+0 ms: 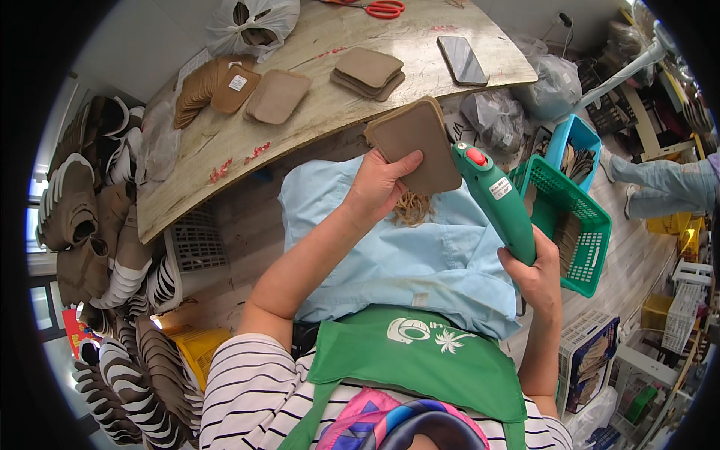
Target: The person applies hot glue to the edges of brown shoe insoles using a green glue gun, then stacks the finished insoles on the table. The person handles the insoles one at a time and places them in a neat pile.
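My left hand [379, 183] grips a stack of brown stitched leather-like patches [419, 149] over my lap, thumb on the top face. Closed around the lower body of a green handheld electric cutter [495, 197] with a red button is my right hand [534, 270]. The cutter's head is at the right edge of the patches; whether they touch I cannot tell. Below the patches, tan trimmings [412, 208] lie on a light blue cloth [365, 247] across my lap. On the table, two piles of similar patches [368, 70] [279, 95] lie near the front edge.
The wooden table [315, 121] bears a smartphone [462, 61], red-handled scissors [385, 8], a row of brown patches [197, 93] and a plastic bag [253, 25]. Green [596, 247] and blue [590, 135] baskets stand at right, near another person's legs [658, 188]. Stacked shoe uppers [79, 208] fill the left.
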The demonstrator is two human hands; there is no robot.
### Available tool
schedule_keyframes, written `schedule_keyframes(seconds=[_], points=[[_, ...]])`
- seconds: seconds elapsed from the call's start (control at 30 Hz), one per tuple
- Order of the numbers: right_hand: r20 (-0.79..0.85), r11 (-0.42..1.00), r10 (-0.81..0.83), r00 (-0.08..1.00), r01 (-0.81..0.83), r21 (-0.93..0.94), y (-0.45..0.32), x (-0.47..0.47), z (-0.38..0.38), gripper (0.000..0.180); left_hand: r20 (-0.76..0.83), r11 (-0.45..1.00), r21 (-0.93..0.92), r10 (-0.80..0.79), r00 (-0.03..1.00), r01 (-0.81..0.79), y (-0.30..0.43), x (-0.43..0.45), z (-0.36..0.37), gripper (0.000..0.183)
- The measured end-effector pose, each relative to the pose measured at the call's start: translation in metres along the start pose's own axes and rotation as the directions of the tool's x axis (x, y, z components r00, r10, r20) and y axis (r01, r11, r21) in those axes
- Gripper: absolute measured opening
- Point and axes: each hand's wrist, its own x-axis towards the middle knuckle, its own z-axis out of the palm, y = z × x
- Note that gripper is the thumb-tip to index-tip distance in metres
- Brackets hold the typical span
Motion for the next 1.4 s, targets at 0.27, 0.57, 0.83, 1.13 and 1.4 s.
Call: schedule_keyframes(seconds=[0.27,0.57,0.83,1.13,1.4], points=[[0.049,0.991,0.131,0.99,-0.132,0.026,-0.003,0.004,-0.016,0.021,0.017,0.967,0.252,-0.047,0.999,0.042,0.002,-0.003,-0.01,0.032],[0.115,0.996,0.076,0.99,-0.071,-0.049,-0.006,0.009,-0.037,0.028,0.125,0.827,0.562,-0.124,0.984,0.033,0.048,0.0,-0.02,0.033],[0.104,0.987,0.153,0.983,-0.157,0.031,-0.006,0.007,-0.031,0.022,0.113,0.914,0.403,-0.087,0.99,0.035,0.034,-0.002,-0.016,0.041],[0.113,0.992,0.124,0.986,-0.122,-0.026,-0.004,0.009,-0.038,0.024,0.129,0.851,0.524,-0.107,0.986,0.024,0.037,-0.004,-0.01,0.042],[0.179,0.989,-0.035,0.983,0.06,-0.135,-0.009,0.016,-0.057,0.027,0.175,0.718,0.695,-0.235,0.956,0.049,0.078,-0.001,-0.005,0.045]])
